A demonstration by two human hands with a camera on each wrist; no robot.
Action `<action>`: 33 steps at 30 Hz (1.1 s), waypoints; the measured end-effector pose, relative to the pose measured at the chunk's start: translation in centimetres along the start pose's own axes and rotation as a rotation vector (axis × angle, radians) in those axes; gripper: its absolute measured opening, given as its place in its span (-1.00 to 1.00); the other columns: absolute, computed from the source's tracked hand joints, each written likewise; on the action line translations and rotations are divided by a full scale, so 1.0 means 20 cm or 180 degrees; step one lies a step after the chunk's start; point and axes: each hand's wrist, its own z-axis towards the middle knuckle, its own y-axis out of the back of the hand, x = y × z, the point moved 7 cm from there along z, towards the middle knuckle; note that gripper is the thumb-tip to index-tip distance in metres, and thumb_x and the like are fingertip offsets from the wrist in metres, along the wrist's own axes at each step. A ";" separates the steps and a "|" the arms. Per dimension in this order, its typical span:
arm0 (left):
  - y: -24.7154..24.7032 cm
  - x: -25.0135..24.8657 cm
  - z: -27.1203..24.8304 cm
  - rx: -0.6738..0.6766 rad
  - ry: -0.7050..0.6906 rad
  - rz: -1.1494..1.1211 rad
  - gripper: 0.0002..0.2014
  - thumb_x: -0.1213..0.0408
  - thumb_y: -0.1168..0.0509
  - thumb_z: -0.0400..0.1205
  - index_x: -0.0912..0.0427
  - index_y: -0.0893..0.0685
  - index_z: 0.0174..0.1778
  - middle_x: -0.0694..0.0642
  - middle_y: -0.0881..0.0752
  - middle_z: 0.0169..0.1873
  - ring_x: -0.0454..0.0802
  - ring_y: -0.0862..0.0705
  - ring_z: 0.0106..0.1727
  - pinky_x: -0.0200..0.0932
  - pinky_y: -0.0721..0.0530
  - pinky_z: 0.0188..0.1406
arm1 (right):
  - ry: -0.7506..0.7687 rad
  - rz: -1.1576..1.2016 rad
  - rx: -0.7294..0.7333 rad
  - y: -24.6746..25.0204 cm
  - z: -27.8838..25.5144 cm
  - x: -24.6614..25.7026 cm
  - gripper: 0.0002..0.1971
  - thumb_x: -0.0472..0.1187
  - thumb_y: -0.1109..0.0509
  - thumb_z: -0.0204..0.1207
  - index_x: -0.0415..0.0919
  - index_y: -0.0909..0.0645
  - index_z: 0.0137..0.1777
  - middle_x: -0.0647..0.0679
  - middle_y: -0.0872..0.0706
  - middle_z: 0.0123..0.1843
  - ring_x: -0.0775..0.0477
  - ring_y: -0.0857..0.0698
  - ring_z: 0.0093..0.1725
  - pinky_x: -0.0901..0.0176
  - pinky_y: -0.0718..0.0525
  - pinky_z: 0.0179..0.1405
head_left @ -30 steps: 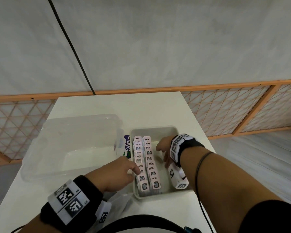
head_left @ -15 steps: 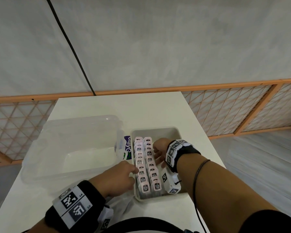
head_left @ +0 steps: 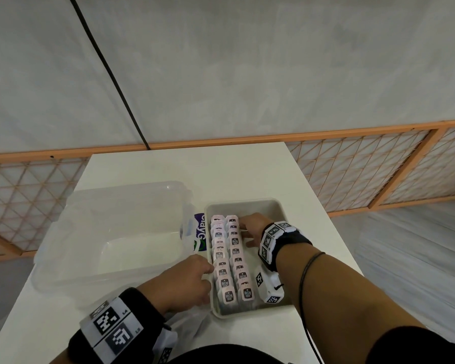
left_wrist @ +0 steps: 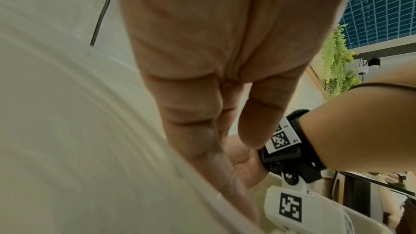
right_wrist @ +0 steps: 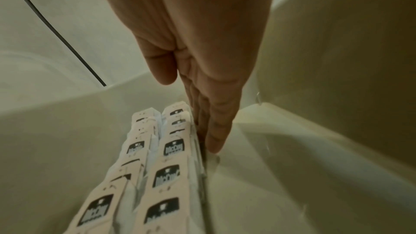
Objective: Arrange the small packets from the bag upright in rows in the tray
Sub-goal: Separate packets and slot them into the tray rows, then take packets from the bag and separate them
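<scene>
A cream tray (head_left: 247, 203) sits on the white table and holds two rows of upright pink-labelled packets (head_left: 229, 258). My right hand (head_left: 248, 228) is inside the tray, its straight fingers (right_wrist: 215, 140) pressed flat against the right side of the right-hand row of packets (right_wrist: 167, 149). Beyond the fingers the tray floor (right_wrist: 292, 157) is bare. My left hand (head_left: 192, 279) rests at the tray's left rim with its fingers (left_wrist: 198, 131) stretched along a cream wall and holds nothing. The printed plastic bag (head_left: 200, 232) lies between the tray and a clear box.
A large clear plastic box (head_left: 116, 232) stands left of the tray. Crumpled clear plastic (head_left: 192, 327) lies under my left wrist at the table's (head_left: 221, 174) near edge. The table's right edge runs close to the tray, with an orange lattice fence (head_left: 365, 166) behind.
My right hand has slid left inside the tray, up against the right-hand row. My left hand has stayed at the tray's left rim.
</scene>
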 end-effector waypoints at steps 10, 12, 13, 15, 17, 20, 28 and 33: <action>0.04 0.05 -0.07 0.0138 0.0069 -0.0520 -0.61 0.35 -0.18 0.67 0.06 -0.49 0.43 0.13 -0.68 0.20 0.03 -0.79 0.00 -0.06 -0.72 0.11 | 0.0327 -0.1007 -0.0155 0.06 -0.23 0.16 -0.60 -0.34 -0.01 0.72 -0.49 -0.34 0.51 -0.41 -0.42 0.49 -0.37 -0.43 0.47 -0.11 -0.46 0.43; 0.14 0.05 -0.16 -0.0018 -0.0010 -0.0653 -0.69 0.26 -0.22 0.67 -0.13 -0.57 0.30 0.10 -0.80 -0.04 -0.03 -0.77 -0.09 -0.09 -0.74 0.00 | 0.0534 -0.1020 -0.0232 0.09 -0.31 0.23 -0.61 -0.34 -0.04 0.71 -0.46 -0.38 0.49 -0.39 -0.46 0.47 -0.36 -0.45 0.45 -0.12 -0.45 0.43; 0.21 0.07 -0.21 -0.0178 -0.0044 -0.0710 -0.73 0.23 -0.23 0.67 -0.20 -0.60 0.22 0.08 -0.81 -0.10 -0.06 -0.76 -0.13 -0.08 -0.73 -0.05 | 0.0784 -0.0994 -0.0274 0.10 -0.36 0.28 -0.62 -0.32 -0.08 0.70 -0.41 -0.42 0.47 -0.36 -0.51 0.43 -0.33 -0.50 0.42 -0.13 -0.47 0.42; 0.34 0.13 -0.33 -0.0591 -0.0051 -0.0810 -0.78 0.21 -0.25 0.66 -0.23 -0.66 0.09 0.05 -0.80 -0.14 -0.12 -0.73 -0.19 -0.11 -0.72 -0.10 | 0.1296 -0.0662 -0.0361 0.10 -0.49 0.40 -0.70 -0.23 -0.18 0.65 -0.19 -0.57 0.33 -0.15 -0.67 0.22 -0.17 -0.67 0.22 -0.09 -0.60 0.30; 0.42 0.21 -0.43 -0.0947 -0.0007 -0.0691 -0.81 0.24 -0.25 0.66 -0.16 -0.70 0.03 -0.04 -0.75 -0.10 -0.21 -0.72 -0.21 -0.30 -0.62 -0.19 | 0.1884 -0.0754 -0.0296 0.05 -0.67 0.52 -0.81 -0.19 -0.24 0.62 -0.05 -0.63 0.15 0.03 -0.73 0.02 -0.01 -0.74 0.03 0.10 -0.69 0.07; 0.42 0.38 -0.52 -0.1073 0.0241 -0.0200 -0.84 0.25 -0.24 0.67 -0.05 -0.72 -0.01 -0.16 -0.67 -0.11 -0.28 -0.66 -0.20 -0.49 -0.50 -0.29 | 0.2529 -0.1563 0.0324 -0.20 -0.95 0.62 -0.83 -0.19 -0.25 0.63 0.00 -0.67 0.06 0.17 -0.73 -0.10 0.14 -0.74 -0.05 0.37 -0.63 -0.10; 0.13 0.77 -0.63 -0.0577 0.1294 0.0455 -0.88 -0.11 -0.20 0.61 -0.45 -0.63 -0.04 0.04 -0.31 0.01 0.12 -0.40 0.24 -0.08 -0.46 0.29 | 0.2766 -0.4263 0.1395 -0.92 -1.11 0.35 -0.64 -0.24 -0.07 0.68 -0.20 -0.59 0.35 -0.17 -0.67 0.27 -0.18 -0.62 0.23 0.16 -0.46 0.03; 0.14 0.80 -0.66 -0.1457 0.1543 0.0505 -0.54 -0.09 -0.07 0.67 0.13 -0.77 -0.15 0.11 -0.37 -0.04 0.13 -0.45 0.09 -0.13 -0.40 0.00 | 0.2267 -0.4678 0.1241 -0.97 -1.06 0.26 -0.66 -0.29 -0.05 0.66 -0.36 -0.62 0.23 -0.23 -0.69 0.16 -0.20 -0.62 0.02 0.15 -0.43 -0.12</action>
